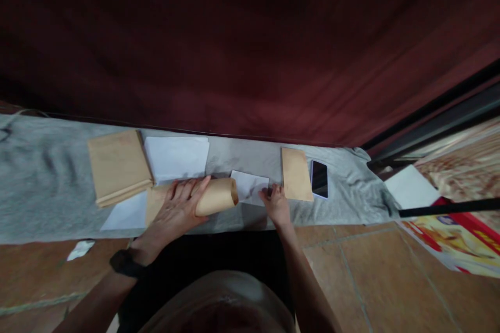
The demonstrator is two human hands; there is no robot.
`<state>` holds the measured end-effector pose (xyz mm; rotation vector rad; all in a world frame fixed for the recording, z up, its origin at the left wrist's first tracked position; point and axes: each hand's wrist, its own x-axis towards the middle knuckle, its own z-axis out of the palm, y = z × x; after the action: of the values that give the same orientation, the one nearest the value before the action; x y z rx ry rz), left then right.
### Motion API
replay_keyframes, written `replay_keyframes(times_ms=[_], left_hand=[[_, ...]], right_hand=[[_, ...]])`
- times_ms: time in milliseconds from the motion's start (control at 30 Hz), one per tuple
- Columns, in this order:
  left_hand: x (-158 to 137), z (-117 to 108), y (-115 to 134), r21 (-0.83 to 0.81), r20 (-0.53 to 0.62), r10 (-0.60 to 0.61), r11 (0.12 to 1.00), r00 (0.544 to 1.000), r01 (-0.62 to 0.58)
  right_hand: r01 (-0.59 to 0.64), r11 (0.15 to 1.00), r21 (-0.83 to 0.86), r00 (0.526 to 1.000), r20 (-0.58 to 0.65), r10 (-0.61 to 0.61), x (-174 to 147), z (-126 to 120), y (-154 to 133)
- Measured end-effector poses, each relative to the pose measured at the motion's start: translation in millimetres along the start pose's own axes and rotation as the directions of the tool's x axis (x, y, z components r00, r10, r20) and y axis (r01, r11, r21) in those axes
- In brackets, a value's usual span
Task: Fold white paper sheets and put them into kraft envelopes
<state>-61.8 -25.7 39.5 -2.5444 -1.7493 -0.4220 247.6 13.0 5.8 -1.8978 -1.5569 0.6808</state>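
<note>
My left hand [180, 203] lies over a brown paper envelope [219, 196], fingers across its top and thumb along the near side. The envelope's right end bulges into an opening facing right. A folded white sheet of paper [250, 186] rests just beyond that opening; whether its left edge reaches inside, I cannot tell. The fingers of my right hand [276, 202] pinch the sheet's right edge. To the right of this hand lies a flat brown envelope [297, 174].
A stack of brown envelopes [119, 166] and white sheets [177, 158] lie on the grey cloth [47, 177] to the left. Another white sheet [127, 213] sits partly under the envelopes. A phone [320, 179] is at right. Behind the cloth rises a dark red surface [242, 62].
</note>
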Motion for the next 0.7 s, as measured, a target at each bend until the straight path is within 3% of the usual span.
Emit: replay_keyframes(times_ms=[167, 367, 467, 533, 633, 700], left_hand=[[-4.6, 6.2, -4.8, 0.026, -0.009, -0.035, 0.999, 0.999, 0.035], [-6.5, 12.7, -7.6, 0.003, -0.022, -0.044, 0.999, 0.999, 0.044], [-7.4, 11.8, -7.7, 0.003, -0.033, -0.045, 0.999, 0.998, 0.045], [-7.8, 11.1, -7.4, 0.000, -0.035, -0.047, 0.999, 0.998, 0.047], [-8.5, 11.6, -7.5, 0.006, -0.026, -0.055, 0.998, 0.998, 0.055], [-8.8, 12.8, -7.8, 0.021, -0.019, -0.063, 0.998, 0.998, 0.063]], right_hand=[[-0.023, 0.936, -0.351, 0.999, -0.040, 0.010, -3.7, 24.4, -11.8], [-0.052, 0.949, -0.310, 0.999, -0.001, 0.054, 3.8, 19.5, -10.3], [-0.009, 0.984, -0.176, 1.000, -0.011, 0.008, 1.9, 18.2, -5.7], [0.020, 0.999, 0.028, 0.999, -0.038, -0.019, -0.6, 17.1, -3.0], [0.004, 0.914, 0.406, 0.999, -0.046, 0.016, -2.9, 10.4, -1.1], [0.008, 0.846, 0.533, 0.996, -0.076, 0.039, -3.2, 2.2, -1.8]])
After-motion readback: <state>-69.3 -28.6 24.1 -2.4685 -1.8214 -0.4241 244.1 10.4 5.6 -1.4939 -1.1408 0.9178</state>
